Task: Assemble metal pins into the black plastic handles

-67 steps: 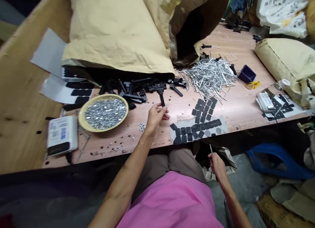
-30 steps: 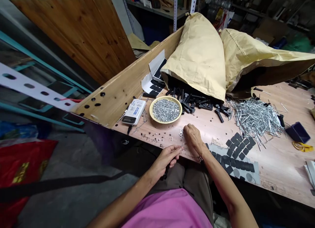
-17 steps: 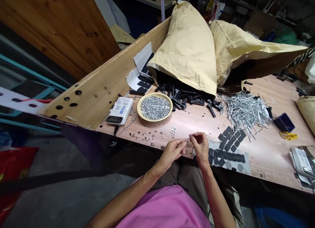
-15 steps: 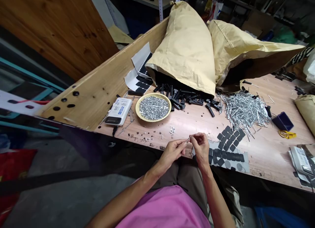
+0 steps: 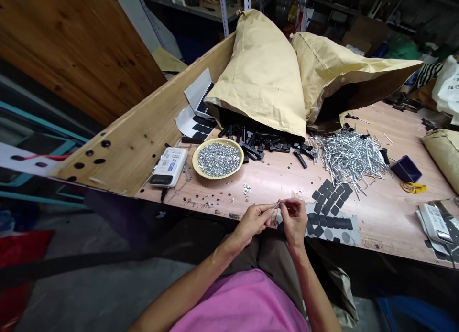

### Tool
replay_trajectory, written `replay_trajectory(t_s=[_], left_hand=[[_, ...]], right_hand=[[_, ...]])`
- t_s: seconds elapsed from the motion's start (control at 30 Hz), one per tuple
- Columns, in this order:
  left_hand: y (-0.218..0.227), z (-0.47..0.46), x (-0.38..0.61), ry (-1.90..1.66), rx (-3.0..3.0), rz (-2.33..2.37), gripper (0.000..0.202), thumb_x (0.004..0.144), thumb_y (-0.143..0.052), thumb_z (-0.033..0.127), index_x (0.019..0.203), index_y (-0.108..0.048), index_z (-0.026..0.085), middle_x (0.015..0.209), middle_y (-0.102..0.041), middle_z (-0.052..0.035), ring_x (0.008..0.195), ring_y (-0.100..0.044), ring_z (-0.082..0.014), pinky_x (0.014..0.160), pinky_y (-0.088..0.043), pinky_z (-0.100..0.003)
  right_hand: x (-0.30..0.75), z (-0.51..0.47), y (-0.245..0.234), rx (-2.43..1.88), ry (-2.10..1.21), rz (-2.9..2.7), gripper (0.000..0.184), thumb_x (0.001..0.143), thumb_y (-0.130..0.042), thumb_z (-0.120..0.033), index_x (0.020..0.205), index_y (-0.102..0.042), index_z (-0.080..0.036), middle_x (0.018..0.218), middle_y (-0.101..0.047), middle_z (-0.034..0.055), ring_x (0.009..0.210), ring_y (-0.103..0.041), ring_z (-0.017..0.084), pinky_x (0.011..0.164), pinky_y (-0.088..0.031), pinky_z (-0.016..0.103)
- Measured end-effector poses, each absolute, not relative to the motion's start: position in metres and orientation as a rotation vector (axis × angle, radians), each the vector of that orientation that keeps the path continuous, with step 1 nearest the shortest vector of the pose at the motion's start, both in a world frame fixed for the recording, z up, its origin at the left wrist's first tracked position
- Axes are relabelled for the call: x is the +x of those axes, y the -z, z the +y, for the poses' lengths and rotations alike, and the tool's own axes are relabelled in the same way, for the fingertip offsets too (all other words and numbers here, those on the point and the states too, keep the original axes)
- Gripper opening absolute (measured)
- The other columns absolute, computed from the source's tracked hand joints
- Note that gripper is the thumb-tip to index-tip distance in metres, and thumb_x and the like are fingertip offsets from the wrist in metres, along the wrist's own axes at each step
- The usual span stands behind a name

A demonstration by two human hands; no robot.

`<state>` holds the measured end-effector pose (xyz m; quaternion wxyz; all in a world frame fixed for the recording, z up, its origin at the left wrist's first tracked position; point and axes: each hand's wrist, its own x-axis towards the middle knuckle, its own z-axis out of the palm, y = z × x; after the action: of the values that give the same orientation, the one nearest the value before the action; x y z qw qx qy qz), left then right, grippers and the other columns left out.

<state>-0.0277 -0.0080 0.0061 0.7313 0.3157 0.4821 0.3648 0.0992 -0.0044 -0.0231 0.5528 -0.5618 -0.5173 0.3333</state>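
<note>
the thin rod (image 5: 277, 205) is by the edge of the bench (image 5: 272, 181); the left hand (image 5: 255, 219) has it in its grip; the right hand (image 5: 294, 220) pinches its tip. it looks not done; lots of rods (image 5: 349, 155) and little bits (image 5: 219, 159) look unused.

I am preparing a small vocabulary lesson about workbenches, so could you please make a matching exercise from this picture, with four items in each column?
Column 1
1. Bowl
2. Metal rods
3. Bands
4. Left hand and right hand

Column 2
A. yellow, lying at the near side of the small dark box
B. fingertips close together at a thin metal piece
C. heaped on the table, left of the small dark box
D. round, filled with tiny silver parts

Right pairs: 1-D, 2-C, 3-A, 4-B
</note>
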Motion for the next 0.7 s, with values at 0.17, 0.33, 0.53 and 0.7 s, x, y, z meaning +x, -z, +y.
replay_trajectory(t_s=[0.17,0.33,0.53,0.7], left_hand=[[-0.007,-0.01,-0.028,-0.805,0.767,1.11,0.057,0.07,-0.065,0.045,0.113,-0.064,0.009,0.048,-0.039,0.0084,0.037,-0.023,-0.0017,0.037,-0.013,-0.018],[-0.007,-0.008,-0.035,-0.693,0.867,1.09,0.052,0.071,-0.063,0.043,0.111,-0.066,0.01,0.047,-0.039,0.0085,0.038,-0.026,-0.0026,0.038,-0.015,-0.018],[-0.013,-0.003,-0.047,-0.548,1.026,0.947,0.044,0.071,-0.063,0.042,0.103,-0.071,0.013,0.044,-0.037,0.0078,0.04,-0.027,-0.0044,0.039,-0.017,-0.018],[-0.02,-0.004,-0.052,-0.551,1.071,0.906,0.037,0.073,-0.063,0.039,0.098,-0.073,0.013,0.044,-0.04,0.0062,0.042,-0.031,-0.0057,0.042,-0.023,-0.019]], right_hand=[[0.11,-0.01,0.024,-1.297,-0.492,-1.606,0.011,0.082,-0.054,-0.024,0.086,-0.063,-0.023,0.082,-0.072,0.0047,0.076,-0.068,0.018,0.072,-0.056,0.032],[0.123,-0.007,0.012,-1.316,-0.762,-1.613,0.013,0.081,-0.057,-0.028,0.085,-0.067,-0.022,0.081,-0.07,0.0041,0.075,-0.067,0.017,0.07,-0.055,0.03],[0.139,-0.005,0.001,-1.237,-1.152,-1.552,0.019,0.073,-0.068,-0.039,0.076,-0.072,-0.021,0.073,-0.069,0.0028,0.067,-0.065,0.016,0.06,-0.053,0.027],[0.14,-0.005,-0.006,-1.219,-1.083,-1.688,0.024,0.075,-0.066,-0.046,0.074,-0.072,-0.022,0.071,-0.068,0.0028,0.064,-0.063,0.016,0.059,-0.052,0.027]])
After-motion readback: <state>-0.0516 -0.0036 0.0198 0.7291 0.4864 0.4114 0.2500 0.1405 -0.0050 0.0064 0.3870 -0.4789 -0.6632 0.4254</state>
